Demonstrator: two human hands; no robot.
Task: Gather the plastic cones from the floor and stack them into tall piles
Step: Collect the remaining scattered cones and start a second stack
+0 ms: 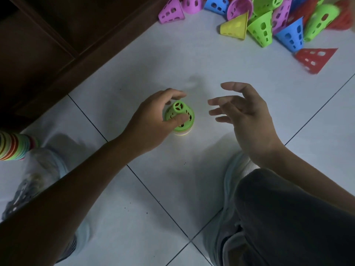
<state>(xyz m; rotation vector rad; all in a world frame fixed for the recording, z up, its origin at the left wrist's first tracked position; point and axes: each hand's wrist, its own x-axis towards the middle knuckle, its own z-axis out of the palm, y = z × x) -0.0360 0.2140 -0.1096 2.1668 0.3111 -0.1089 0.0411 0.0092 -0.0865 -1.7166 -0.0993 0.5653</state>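
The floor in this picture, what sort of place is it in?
Probably a room in a home. The floor is pale tile, dark wooden furniture stands along it, and toy cones lie scattered in a heap.

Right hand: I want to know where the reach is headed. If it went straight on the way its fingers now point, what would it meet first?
The right hand is open, fingers aimed left at the green-topped stack that the left hand grips. It would probably meet that stack first, though depth is unclear.

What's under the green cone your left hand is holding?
The green cone, gripped by the left hand, caps a stack of nested cones; only thin multicoloured rims show. How many, and the tile beneath, are hidden.
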